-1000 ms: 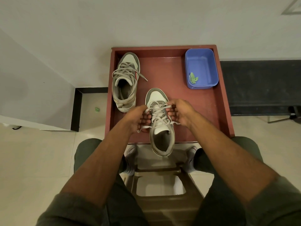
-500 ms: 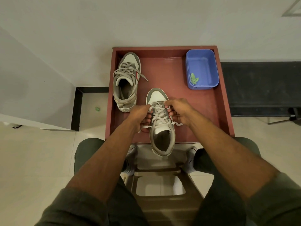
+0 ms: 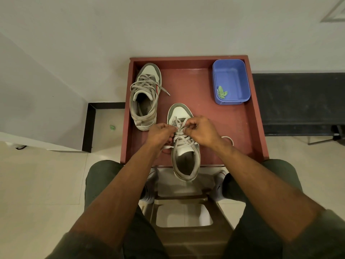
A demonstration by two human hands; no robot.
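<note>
- Forearms are reaching forward out of dark green sleeves, passing over a brown plastic stool (image 3: pixel 186 238) that is standing between the person's knees.
- Near sneaker (image 3: pixel 185 165), grey and white, is lying at the near edge of the red-brown tray (image 3: pixel 258 118), with its toe pointing away and its heel overhanging the rim toward the stool.
- Left hand (image 3: pixel 160 134) is pinching the grey laces (image 3: pixel 182 139) from the left, fingers curled, toward the toe end of the lacing.
- Right hand (image 3: pixel 202 130) is gripping the same laces from the right, its fingertips bunching on a strand just beside the left hand's.
- One loose lace end (image 3: pixel 167 147) is trailing flat beneath the left hand, and a lace loop (image 3: pixel 228 138) is curving out on the tray past the right wrist.
- Second sneaker (image 3: pixel 144 101) is sitting in the tray's far left part, apart from both hands, its laces hanging loose.
- Blue plastic tub (image 3: pixel 232 101) is standing in the far right corner, holding a small green leaf-shaped piece (image 3: pixel 221 92).
</note>
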